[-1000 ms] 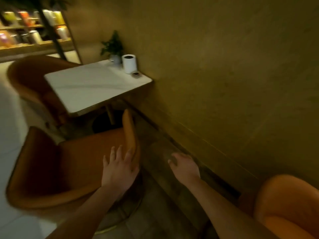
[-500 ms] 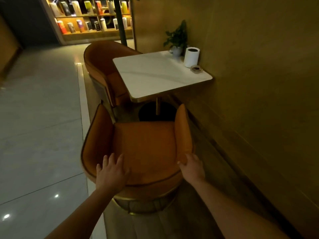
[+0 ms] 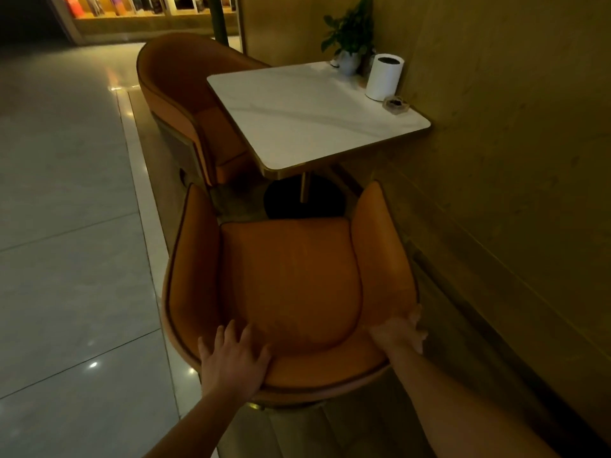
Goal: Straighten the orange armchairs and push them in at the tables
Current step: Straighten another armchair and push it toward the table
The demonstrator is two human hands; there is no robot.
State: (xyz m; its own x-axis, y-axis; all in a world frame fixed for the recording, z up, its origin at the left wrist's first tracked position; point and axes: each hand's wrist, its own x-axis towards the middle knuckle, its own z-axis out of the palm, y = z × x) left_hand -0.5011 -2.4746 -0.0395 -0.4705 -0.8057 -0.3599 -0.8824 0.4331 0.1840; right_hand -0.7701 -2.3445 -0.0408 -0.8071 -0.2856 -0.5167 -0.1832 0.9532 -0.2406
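Low centre of the frame, the near armchair (image 3: pixel 291 285) faces the table (image 3: pixel 297 127), its seat front short of the tabletop, with the dark round base showing in the gap between them. Left hand (image 3: pixel 231 358) is on the back rim at lower left, fingers spread and laid flat over the top, not curled round it. Right hand (image 3: pixel 396 332) is at the rim's right rear corner, thumb inside and fingers wrapped over the outer edge, gripping it. The chair's right arm runs just beside the wall (image 3: pixel 496 193).

Upper left of the table, the far armchair (image 3: pixel 178 94) has its seat partly tucked under the top. At upper right, along the table's wall side, stand a potted plant (image 3: pixel 350 38), a white canister (image 3: pixel 385 77) and a small ashtray (image 3: pixel 395 104).
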